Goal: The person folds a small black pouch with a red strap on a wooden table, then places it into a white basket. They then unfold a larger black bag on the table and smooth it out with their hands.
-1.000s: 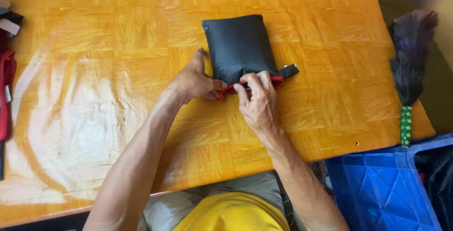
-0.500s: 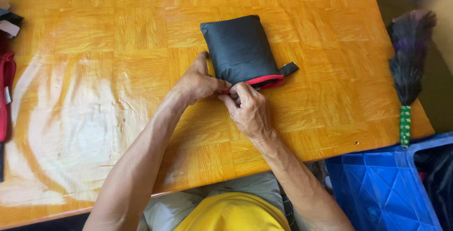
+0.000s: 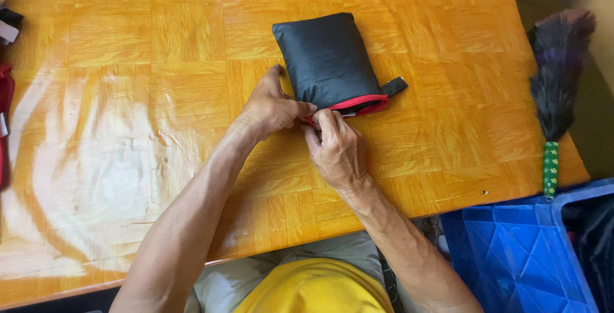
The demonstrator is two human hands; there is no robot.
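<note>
A stuffed black fabric pouch (image 3: 326,57) with a red zipper edge lies on the orange wooden table (image 3: 160,51). A short black tab sticks out at its right corner. My left hand (image 3: 272,105) pinches the pouch's near left corner. My right hand (image 3: 336,147) grips the red zipper edge right beside it, fingers closed at that same corner. The zipper pull is hidden under my fingers.
A feather duster (image 3: 555,83) with a green handle lies at the table's right edge. A blue plastic crate (image 3: 524,255) stands on the floor at the lower right. Red and black fabric items (image 3: 5,95) lie at the left edge.
My right hand has slid left along the red zipper edge, from the pouch's right end to its left corner. The pouch has turned slightly. My left hand stays at the corner.
</note>
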